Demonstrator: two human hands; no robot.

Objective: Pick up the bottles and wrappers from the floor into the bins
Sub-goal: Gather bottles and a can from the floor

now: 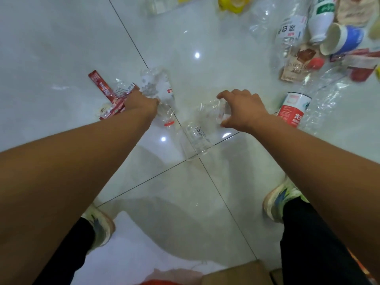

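left grip [141,102] holds crushed empty bottle [158,85] | right grip [243,110] holds clear empty bottle [200,132]

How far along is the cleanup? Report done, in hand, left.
Done: nothing visibly binned. In hand: left hand grips the crushed bottle; right hand grips the barcoded bottle, both at floor level. Left: red wrapper, red-labelled bottle, paper cup, white bottle.

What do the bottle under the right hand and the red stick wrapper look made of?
Bottle: thin clear plastic, glossy; the floor shows through it. Red stick wrapper: probably printed plastic or foil film, slightly shiny, flat and creased.
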